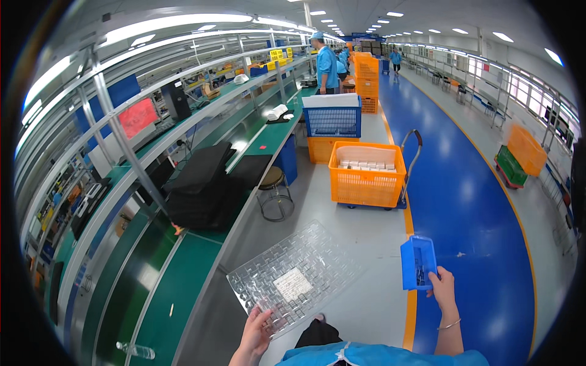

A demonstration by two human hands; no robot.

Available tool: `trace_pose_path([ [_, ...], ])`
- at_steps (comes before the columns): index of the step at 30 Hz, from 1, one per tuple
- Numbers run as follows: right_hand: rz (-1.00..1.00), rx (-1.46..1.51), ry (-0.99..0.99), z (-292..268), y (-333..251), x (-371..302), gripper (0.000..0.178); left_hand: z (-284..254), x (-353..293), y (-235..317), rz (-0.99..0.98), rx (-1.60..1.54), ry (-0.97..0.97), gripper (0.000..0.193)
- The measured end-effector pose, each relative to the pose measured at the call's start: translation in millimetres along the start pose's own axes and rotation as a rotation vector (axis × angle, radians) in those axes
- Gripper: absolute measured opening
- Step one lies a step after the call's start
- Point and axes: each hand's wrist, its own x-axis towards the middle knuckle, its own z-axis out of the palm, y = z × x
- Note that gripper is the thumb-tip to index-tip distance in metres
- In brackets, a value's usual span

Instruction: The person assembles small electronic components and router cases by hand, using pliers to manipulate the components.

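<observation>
My left hand (pixel 256 329) grips the near corner of a clear plastic blister tray (pixel 329 262) with rows of moulded pockets. A white printed label (pixel 293 284) lies on the tray, and a few small dark pieces show near its left corner. Out to the right, my right hand (pixel 444 290) is closed on the rim of a small blue plastic bin (pixel 412 256). Several small dark parts (pixel 421 274) lie inside that bin; their kind is too small to make out. Both items are held above the floor, apart from each other.
Along the left runs a green workbench (pixel 201 268) with stacked black foam sheets (pixel 204 189) and a plastic bottle (pixel 135 350). Ahead stand a stool (pixel 273 178), a loaded orange crate (pixel 366 189) on a trolley and a blue crate (pixel 332 122). Co-workers (pixel 326 67) are farther off.
</observation>
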Motion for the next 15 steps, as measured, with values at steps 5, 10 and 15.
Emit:
trace_pose_path([
  [5,0.055,0.089,0.099,25,-11,136,0.014,84,153,41,-0.055,0.131,-0.109,0.048],
  [10,0.189,0.079,0.226,-8,23,210,0.013,205,293,54,-0.19,0.171,-0.311,0.05],
  [15,0.349,-0.188,0.425,-83,64,274,0.011,353,405,22,-0.324,0.196,-0.537,0.053],
])
